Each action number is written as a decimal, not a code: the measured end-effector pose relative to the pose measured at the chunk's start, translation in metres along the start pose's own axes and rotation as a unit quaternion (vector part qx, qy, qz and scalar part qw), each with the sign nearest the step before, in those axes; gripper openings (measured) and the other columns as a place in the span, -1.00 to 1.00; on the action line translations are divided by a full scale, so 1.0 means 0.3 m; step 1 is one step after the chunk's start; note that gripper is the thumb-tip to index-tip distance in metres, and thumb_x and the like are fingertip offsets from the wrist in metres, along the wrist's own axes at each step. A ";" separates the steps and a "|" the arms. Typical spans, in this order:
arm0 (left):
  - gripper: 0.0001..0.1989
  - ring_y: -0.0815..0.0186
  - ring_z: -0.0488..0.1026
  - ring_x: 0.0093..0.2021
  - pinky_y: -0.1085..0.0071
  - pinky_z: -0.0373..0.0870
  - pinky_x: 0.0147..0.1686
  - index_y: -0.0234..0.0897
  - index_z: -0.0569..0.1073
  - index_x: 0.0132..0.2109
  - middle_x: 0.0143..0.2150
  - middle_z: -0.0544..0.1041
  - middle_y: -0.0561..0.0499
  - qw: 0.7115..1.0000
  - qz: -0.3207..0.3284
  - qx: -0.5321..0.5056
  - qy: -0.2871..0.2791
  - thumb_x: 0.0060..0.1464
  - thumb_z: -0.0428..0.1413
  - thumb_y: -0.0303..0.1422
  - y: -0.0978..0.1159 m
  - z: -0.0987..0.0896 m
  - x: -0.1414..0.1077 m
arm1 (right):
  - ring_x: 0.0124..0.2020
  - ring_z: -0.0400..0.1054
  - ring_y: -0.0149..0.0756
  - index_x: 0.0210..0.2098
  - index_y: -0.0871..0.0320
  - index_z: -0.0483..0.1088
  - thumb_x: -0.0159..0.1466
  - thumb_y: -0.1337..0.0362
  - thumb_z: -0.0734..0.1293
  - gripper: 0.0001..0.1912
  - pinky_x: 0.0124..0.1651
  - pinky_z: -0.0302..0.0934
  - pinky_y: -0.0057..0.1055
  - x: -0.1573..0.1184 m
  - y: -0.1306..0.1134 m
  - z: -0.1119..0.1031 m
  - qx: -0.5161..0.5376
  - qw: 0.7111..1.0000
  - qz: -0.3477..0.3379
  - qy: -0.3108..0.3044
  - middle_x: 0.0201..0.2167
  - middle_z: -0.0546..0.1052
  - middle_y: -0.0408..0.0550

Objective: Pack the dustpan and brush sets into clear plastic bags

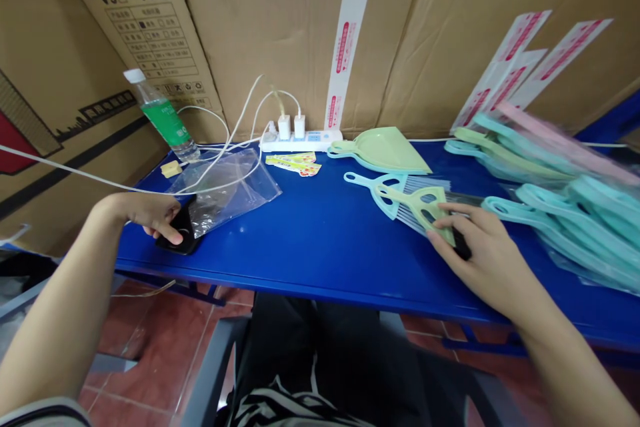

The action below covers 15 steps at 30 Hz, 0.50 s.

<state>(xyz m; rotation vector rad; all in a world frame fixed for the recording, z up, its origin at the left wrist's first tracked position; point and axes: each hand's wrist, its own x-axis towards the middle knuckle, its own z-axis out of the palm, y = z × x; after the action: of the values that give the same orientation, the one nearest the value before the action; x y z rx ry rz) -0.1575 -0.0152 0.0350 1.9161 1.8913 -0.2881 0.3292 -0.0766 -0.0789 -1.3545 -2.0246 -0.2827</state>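
My left hand (155,215) is at the left of the blue table (300,233), one finger pressed on a black phone (184,240) that a clear plastic bag (235,190) partly covers. At the right, my right hand (475,243) grips the head of a pale green brush (417,203), its thumb below and fingers above. That brush lies over a light blue brush (385,190) with grey bristles. Behind them rests a green dustpan (387,147) on top of a light blue one.
Bagged blue dustpans (585,220) and a bagged pink and green stack (530,147) fill the right side. A power strip (317,141), colourful strips (295,162), a tilted bottle (167,123) and white cables stand along the cardboard at the back.
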 end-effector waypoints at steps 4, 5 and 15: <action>-0.56 0.31 0.35 -0.57 0.44 0.31 -0.58 -0.17 0.23 -0.62 -0.68 0.37 0.09 0.994 -0.040 -0.024 -0.099 -0.54 0.25 0.00 0.014 -0.007 0.008 | -0.11 0.50 0.05 -0.35 0.03 0.35 0.35 -0.02 0.17 -0.68 -0.08 0.34 -0.03 0.002 0.001 0.000 0.002 1.000 0.005 -0.003 -0.20 0.56 0.16; -0.55 0.31 0.36 -0.56 0.45 0.31 -0.57 -0.17 0.23 -0.61 -0.66 0.37 0.10 0.993 -0.045 -0.025 -0.102 -0.55 0.24 0.01 0.017 -0.008 0.005 | -0.11 0.49 0.06 -0.35 0.03 0.36 0.35 -0.02 0.17 -0.68 -0.08 0.34 -0.02 0.002 0.001 0.001 0.003 1.000 0.006 -0.002 -0.21 0.56 0.16; -0.35 0.10 0.50 -0.08 0.30 0.40 -0.08 -0.25 0.52 -0.01 -0.11 0.60 -0.07 0.998 0.013 0.011 0.064 -0.13 -0.06 0.05 -0.005 0.016 -0.075 | -0.11 0.50 0.05 -0.34 0.04 0.37 0.38 -0.05 0.15 -0.64 -0.09 0.36 -0.04 0.001 -0.005 0.003 0.000 1.000 -0.001 0.011 -0.22 0.55 0.16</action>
<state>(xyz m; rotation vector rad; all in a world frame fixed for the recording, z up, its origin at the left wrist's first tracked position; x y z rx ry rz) -0.1593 -0.0375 0.0405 2.0150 1.9500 -0.1843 0.3275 -0.0766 -0.0790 -1.3435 -2.0083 -0.2985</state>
